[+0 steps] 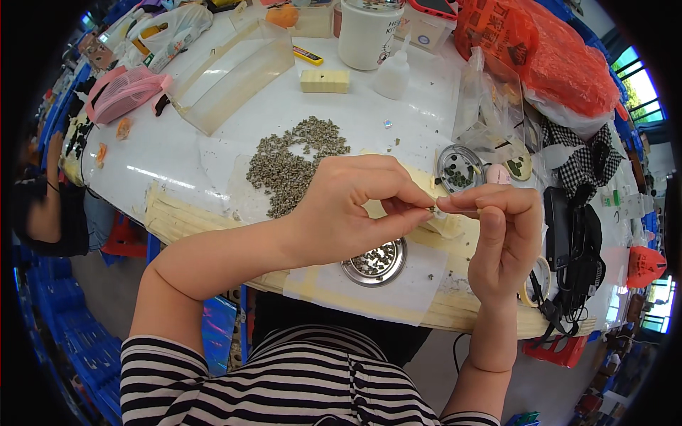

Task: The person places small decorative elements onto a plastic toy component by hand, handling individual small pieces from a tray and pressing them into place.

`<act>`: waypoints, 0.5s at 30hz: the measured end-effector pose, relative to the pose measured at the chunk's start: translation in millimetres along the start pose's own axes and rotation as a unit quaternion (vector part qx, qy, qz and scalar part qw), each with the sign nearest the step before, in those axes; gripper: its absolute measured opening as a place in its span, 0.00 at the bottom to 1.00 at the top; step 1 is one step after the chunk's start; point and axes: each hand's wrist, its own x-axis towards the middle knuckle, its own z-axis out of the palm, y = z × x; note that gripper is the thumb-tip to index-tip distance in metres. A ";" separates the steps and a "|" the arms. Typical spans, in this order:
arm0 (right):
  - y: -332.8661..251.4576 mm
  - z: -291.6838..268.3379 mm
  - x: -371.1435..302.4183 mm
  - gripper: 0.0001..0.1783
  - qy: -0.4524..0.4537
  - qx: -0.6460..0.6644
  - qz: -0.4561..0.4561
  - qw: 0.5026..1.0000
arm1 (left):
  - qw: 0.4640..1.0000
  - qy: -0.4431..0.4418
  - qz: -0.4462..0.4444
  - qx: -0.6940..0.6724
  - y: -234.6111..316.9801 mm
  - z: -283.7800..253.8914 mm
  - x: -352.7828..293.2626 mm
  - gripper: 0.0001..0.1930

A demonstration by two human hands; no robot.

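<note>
Above the near part of the table, my left hand (359, 206) is closed, thumb and forefinger pinching something too small to make out. Facing it, my right hand (508, 231) also pinches, its fingers round a thin, pale, needle-like piece (467, 209) that points at the left fingertips. Below the hands, a round metal dish (402, 268) holds small dark and pale pieces. To the left of them spreads a pile of small grey-brown metallic pieces (273, 167). Beyond the right fingertips, a round clear dish (442, 160) contains dark green bits.
Beyond the pile lie a clear plastic tray (206, 121), a cream block (325, 82), a yellow cutter (307, 55) and a white squeeze bottle (392, 74). A white canister (366, 42) stands behind. Red plastic bags (568, 67) sit far right; a tape roll (538, 280) and black cables (565, 305) are nearer.
</note>
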 end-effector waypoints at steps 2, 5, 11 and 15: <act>-0.1 1.0 -0.4 0.06 0.001 0.006 0.005 1.000 | 1.000 -0.004 0.010 0.005 -0.8 -1.1 0.3 0.08; 0.1 1.4 -0.9 0.06 0.001 0.009 0.010 1.000 | 1.000 -0.006 0.014 0.011 -1.2 -1.3 -0.3 0.08; 0.8 0.0 -0.8 0.06 -0.007 -0.008 -0.007 1.000 | 0.999 0.000 0.027 0.023 -0.9 -0.4 -0.3 0.09; 1.1 1.4 -0.5 0.05 -0.011 -0.008 -0.012 1.000 | 1.000 0.012 0.017 0.013 -0.3 0.6 -1.9 0.09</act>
